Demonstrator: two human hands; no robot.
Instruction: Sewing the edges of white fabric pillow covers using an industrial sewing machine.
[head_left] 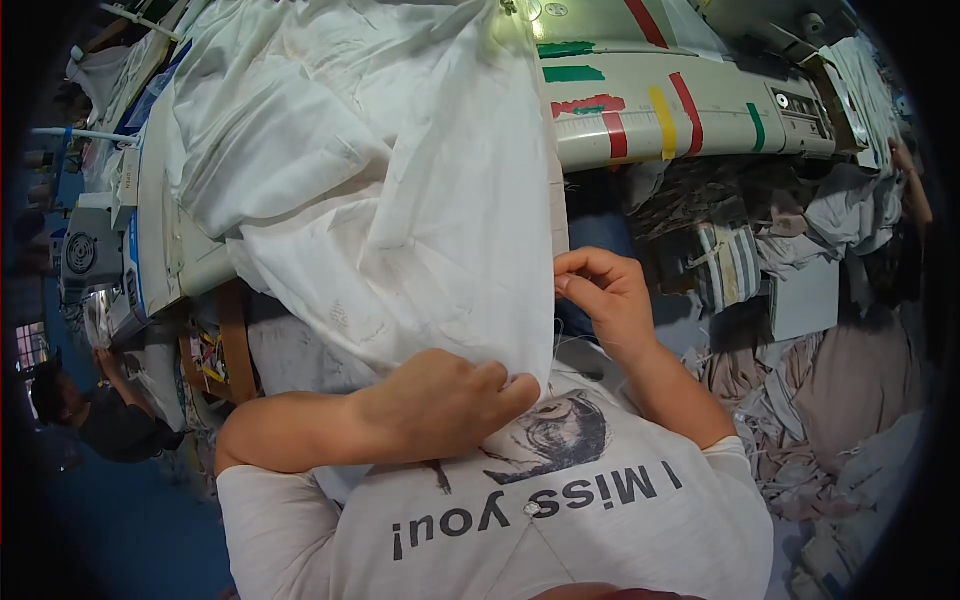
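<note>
A large white cloth (470, 230) hangs over the pale work table and down toward my lap, wrinkled and folded at the left. My left hand (455, 400) is closed around its lower right corner, close to my chest. At the cloth's right edge, higher up, my right hand (610, 295) is closed in a pinch of thumb and forefinger. Its fingertips meet the cloth's edge; whether a loose thread is also between them is too small to tell.
A pale table edge (700, 110) with red, green and yellow tape runs to the right; a small lamp glows at its top. Heaped fabric (860, 380) and a striped bundle (730, 265) lie at right. A grey motor box (88, 253) and another person (120, 420) are at left.
</note>
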